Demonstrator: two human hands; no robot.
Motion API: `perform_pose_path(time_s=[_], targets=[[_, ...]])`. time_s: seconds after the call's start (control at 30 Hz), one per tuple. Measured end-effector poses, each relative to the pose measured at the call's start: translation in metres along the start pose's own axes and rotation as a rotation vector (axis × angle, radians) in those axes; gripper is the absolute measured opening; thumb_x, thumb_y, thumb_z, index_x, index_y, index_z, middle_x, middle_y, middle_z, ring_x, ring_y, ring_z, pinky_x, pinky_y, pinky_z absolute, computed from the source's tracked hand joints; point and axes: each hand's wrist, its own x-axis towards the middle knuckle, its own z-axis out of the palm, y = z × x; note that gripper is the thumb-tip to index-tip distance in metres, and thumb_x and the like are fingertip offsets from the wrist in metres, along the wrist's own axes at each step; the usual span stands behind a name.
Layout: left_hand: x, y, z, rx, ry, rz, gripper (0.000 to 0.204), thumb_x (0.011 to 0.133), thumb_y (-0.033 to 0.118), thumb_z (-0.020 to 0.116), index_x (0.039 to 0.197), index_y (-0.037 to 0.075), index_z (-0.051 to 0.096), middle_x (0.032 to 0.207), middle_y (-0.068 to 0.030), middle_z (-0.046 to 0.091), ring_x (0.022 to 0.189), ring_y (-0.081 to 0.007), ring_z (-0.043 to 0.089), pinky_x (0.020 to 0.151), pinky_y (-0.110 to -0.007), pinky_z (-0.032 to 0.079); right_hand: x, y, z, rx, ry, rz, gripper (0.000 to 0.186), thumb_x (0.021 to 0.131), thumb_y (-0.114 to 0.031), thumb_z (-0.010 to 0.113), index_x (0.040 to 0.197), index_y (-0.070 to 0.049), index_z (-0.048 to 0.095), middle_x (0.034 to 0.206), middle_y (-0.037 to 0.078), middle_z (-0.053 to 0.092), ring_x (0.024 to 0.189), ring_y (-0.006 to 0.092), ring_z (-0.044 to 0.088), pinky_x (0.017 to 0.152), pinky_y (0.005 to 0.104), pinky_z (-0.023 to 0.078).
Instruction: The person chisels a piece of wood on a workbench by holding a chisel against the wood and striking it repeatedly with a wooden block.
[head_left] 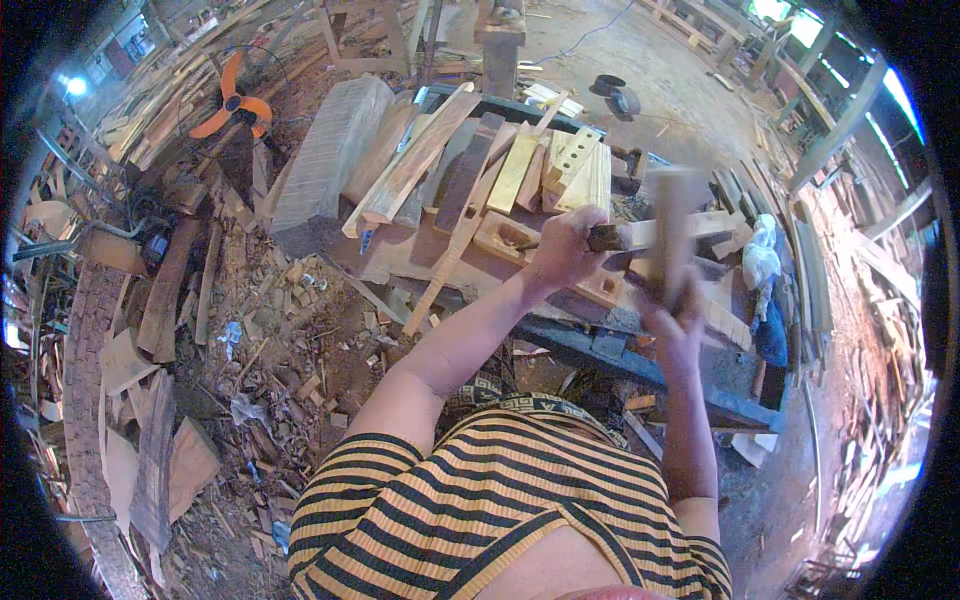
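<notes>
My left hand (570, 245) is closed on a dark tool (608, 237) beside a pale wooden bar (722, 222); exactly what the tool is I cannot make out. My right hand (672, 310) grips an upright wooden block (668, 220), smeared by motion, which crosses in front of the pale bar. Just left of and below my left hand lies a light wooden block with a hollow (503, 233). Another holed piece (600, 282) lies under my hands on the cluttered bench (640, 360). Behind them are a drilled pale block (568, 165) and a yellowish strip (515, 168).
Planks and a large beam (320, 160) cover the bench's left part. A white bag (760, 260) sits at its right end. An orange-bladed fan (235, 105) stands back left among scrap wood (190, 460). A post (500, 55) rises behind the bench, and black round objects (610, 88) lie on the floor.
</notes>
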Motion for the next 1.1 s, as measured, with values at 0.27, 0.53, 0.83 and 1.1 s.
perform_pose_path(time_s=[0.27, 0.53, 0.83, 1.1], targets=[[0.001, 0.003, -0.002, -0.076, -0.001, -0.026, 0.021, 0.068, 0.01, 0.07, 0.085, 0.008, 0.058, 0.074, -0.0152, 0.061, 0.073, -0.0367, 0.063, 0.062, -0.042, 0.051, -0.001, 0.012, -0.004, 0.029, 0.044, -0.041, 0.034, 0.074, -0.011, 0.073, 0.1, -0.004, 0.051, 0.089, 0.003, 0.058, 0.079, 0.0112, 0.054, 0.069, 0.0261, 0.045], [-0.001, 0.001, -0.002, -0.093, -0.006, -0.016, 0.018, 0.069, 0.01, 0.069, 0.084, 0.008, 0.059, 0.076, -0.0143, 0.062, 0.074, -0.0359, 0.064, 0.063, -0.041, 0.051, 0.001, 0.021, 0.003, -0.221, -0.067, 0.092, 0.034, 0.072, -0.014, 0.073, 0.098, -0.002, 0.053, 0.086, 0.006, 0.06, 0.076, 0.0108, 0.054, 0.068, 0.0265, 0.045], [0.0, -0.001, -0.003, -0.014, -0.029, -0.03, 0.025, 0.066, 0.006, 0.069, 0.089, 0.007, 0.058, 0.076, -0.0132, 0.061, 0.074, -0.0332, 0.065, 0.064, -0.037, 0.051, -0.001, 0.017, 0.005, -0.197, -0.037, -0.023, 0.036, 0.072, -0.012, 0.072, 0.102, -0.001, 0.055, 0.088, 0.005, 0.059, 0.078, 0.0138, 0.055, 0.073, 0.029, 0.047], [0.002, -0.002, -0.003, -0.062, 0.033, 0.011, 0.019, 0.067, 0.006, 0.068, 0.084, 0.007, 0.059, 0.077, -0.0151, 0.062, 0.076, -0.0374, 0.063, 0.062, -0.041, 0.05, -0.003, 0.017, -0.007, 0.108, 0.252, -0.19, 0.033, 0.077, -0.007, 0.068, 0.103, -0.006, 0.047, 0.084, 0.0, 0.049, 0.073, 0.0132, 0.049, 0.067, 0.0273, 0.042]])
